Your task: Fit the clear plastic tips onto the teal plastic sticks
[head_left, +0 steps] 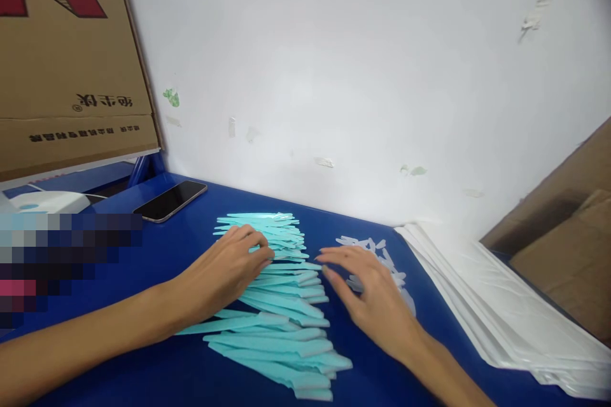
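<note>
A long spread row of pale turquoise flat plastic sticks (281,305) lies on the blue table (191,369), running from the wall side toward me. My left hand (224,270) rests on the row's left side, fingers bent down onto the sticks. My right hand (370,292) hovers just right of the row, fingers stretched out and apart, tips near the sticks' ends. Under and beyond the right hand lies a small heap of clear white plastic pieces (377,261).
A black phone (170,200) lies at the back left. A cardboard box (67,57) stands at the far left above a white device (48,202). A stack of white plastic bags (501,311) lies at right, with another brown box (563,248) behind it.
</note>
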Available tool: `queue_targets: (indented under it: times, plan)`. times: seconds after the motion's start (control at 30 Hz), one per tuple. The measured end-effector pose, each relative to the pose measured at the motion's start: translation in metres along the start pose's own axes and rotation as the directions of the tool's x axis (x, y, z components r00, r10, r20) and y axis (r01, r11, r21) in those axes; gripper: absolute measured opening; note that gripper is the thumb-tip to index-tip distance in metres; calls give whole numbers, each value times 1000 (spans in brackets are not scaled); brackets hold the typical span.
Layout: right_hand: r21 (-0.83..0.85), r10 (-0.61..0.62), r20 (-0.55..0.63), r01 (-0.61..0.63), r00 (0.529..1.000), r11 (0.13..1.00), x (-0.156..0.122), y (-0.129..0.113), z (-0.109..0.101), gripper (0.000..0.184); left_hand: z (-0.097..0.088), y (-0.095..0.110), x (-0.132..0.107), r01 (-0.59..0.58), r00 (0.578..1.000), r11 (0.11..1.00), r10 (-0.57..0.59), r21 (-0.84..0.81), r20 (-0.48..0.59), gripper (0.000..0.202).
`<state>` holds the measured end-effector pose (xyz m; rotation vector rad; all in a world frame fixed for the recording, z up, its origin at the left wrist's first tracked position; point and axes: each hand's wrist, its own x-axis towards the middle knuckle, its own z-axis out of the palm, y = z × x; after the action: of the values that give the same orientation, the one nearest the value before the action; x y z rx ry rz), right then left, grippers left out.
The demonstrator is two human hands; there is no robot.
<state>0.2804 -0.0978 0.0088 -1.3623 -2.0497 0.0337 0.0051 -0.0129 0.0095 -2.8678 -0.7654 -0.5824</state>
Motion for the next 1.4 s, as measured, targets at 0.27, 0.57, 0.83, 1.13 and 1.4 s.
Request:
queue_targets:
  times: [0.27, 0.57, 0.83, 1.13, 1.4]
  plan:
    - [-441, 52, 38, -30, 998, 897, -3, 50, -7, 35, 9, -17, -4, 94, 992, 990, -102, 107, 68, 15]
    - [-351, 15, 78, 13, 997, 936, -2, 48, -7, 31, 15, -24, -6, 106, 993, 985, -113, 135, 44, 19]
    - [-375, -30, 103, 67, 994, 925, -2, 50, -8, 38, 11, -18, -2, 152, 980, 978, -168, 141, 106, 9]
    - [-433, -90, -1, 81, 996, 898, -3, 29, -11, 60, 20, -23, -8, 125, 990, 984, -131, 123, 42, 24]
    - [-329, -100, 9, 98, 995, 939, -5, 20, -6, 60, 22, -24, -8, 107, 993, 986, -113, 128, 41, 27]
